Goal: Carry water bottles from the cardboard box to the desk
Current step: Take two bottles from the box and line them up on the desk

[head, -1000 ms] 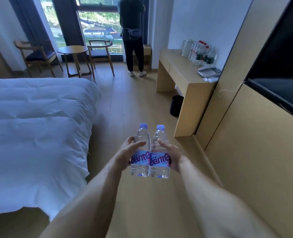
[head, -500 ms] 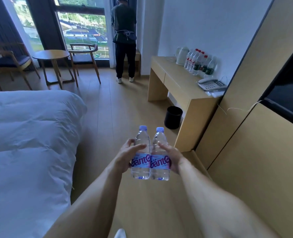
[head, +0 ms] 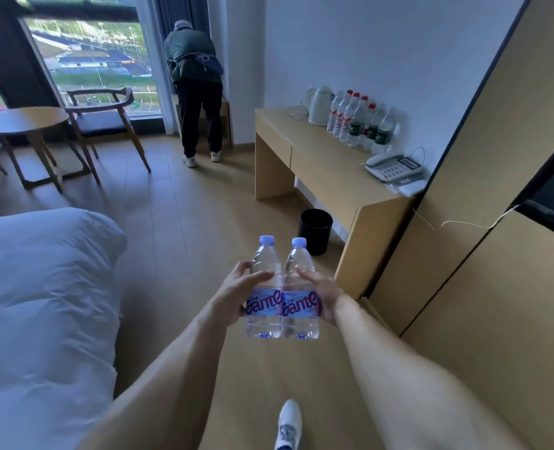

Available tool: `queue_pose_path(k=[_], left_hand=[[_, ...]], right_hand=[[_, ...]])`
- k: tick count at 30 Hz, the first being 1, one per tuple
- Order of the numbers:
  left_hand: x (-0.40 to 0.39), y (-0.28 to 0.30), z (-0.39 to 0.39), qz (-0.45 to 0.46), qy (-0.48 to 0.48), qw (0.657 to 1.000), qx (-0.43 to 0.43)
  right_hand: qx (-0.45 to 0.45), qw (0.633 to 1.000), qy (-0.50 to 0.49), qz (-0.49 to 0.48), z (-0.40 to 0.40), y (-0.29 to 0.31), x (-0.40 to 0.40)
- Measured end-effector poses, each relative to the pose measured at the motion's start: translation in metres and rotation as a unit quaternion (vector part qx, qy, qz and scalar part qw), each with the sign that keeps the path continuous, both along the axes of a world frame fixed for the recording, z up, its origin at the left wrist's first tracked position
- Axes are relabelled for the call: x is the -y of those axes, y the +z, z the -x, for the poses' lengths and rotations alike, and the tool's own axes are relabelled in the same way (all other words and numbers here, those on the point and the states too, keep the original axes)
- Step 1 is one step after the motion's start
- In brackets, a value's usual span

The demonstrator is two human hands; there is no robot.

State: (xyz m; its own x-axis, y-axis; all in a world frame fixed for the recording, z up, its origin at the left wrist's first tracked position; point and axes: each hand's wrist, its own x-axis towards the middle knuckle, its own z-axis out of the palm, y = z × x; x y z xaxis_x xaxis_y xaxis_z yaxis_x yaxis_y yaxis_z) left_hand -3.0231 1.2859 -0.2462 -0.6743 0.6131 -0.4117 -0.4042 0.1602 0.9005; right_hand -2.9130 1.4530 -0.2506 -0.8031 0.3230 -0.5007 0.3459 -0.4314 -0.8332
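I carry two clear water bottles upright and side by side in front of me, both with lilac caps and purple-lettered labels. My left hand grips the left bottle. The right bottle is held in my right hand. The two bottles touch each other. Ahead on the right stands the light wooden desk, against the white wall. Several water bottles stand in a row at its back. No cardboard box is in view.
On the desk are a white kettle and a telephone; a black bin stands under it. A white bed fills the left. A person stands at the window, beside a round table and chair. Wooden wall panels run along the right.
I have walked forward along the floor with both bottles held the same way. The desk and bin are nearer and larger, and the bed has slid back on the left.
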Motion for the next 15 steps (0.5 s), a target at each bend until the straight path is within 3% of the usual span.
queue_pose_path(k=[15], left_hand=[[-0.148, -0.001, 0.244, 0.026, 0.029, 0.999, -0.015]], right_hand=[[-0.02, 0.999, 0.037, 0.024, 0.258, -0.017, -0.157]])
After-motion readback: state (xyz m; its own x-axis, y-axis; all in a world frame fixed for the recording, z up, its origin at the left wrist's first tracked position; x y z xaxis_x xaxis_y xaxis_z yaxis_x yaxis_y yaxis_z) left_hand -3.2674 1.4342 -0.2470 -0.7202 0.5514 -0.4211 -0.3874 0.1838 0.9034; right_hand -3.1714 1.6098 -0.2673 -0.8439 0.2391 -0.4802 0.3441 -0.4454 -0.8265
